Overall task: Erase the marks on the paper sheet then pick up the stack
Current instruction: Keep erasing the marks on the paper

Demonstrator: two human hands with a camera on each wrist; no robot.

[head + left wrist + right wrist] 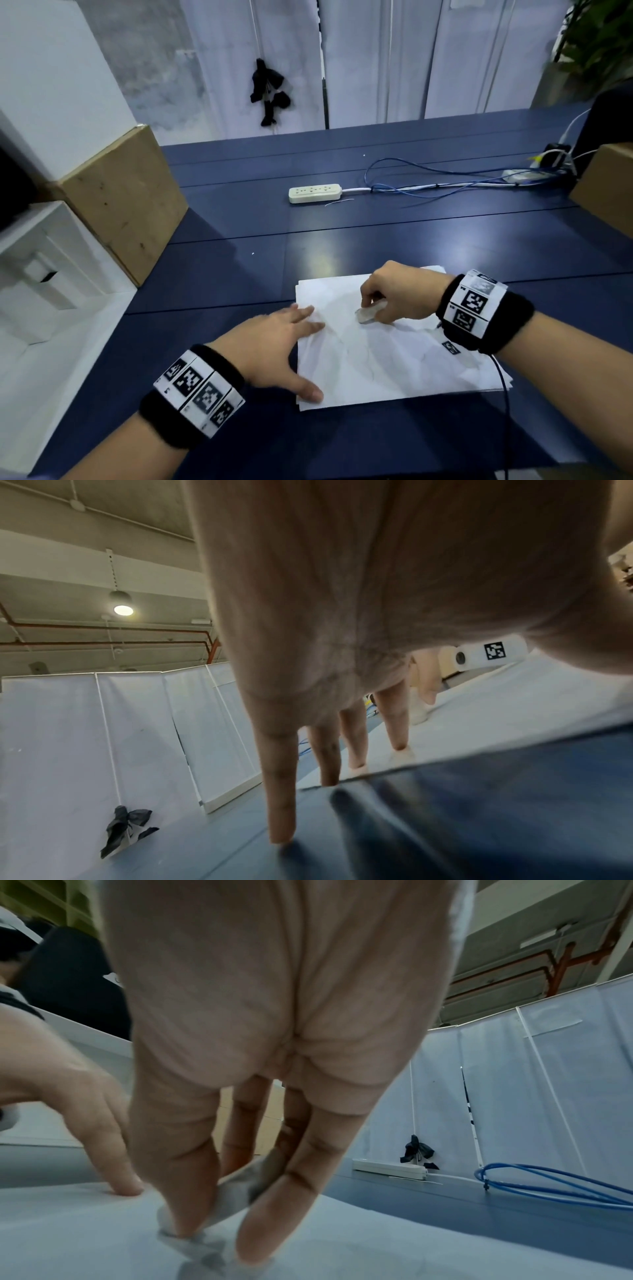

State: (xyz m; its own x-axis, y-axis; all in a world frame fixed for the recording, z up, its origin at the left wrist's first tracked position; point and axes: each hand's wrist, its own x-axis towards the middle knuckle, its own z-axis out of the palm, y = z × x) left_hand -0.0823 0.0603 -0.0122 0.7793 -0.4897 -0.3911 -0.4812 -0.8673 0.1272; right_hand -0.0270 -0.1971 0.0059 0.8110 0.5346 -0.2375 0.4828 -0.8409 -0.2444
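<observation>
Paper stack lies at the near edge of the blue table, slightly fanned, its top sheet crumpled; the left hand lies flat on the stack's left edge, fingers straight and spread, thumb at the near-left corner, gripping nothing; the right hand is over the far part of the sheet, fingers curled round a whitish eraser and pressing its tip onto the paper; cardboard box stands at the table's left edge; farther back, mid-table, lies a white power strip, with blue cables trailing to the far-right corner; white screens stand behind the table's far edge.
</observation>
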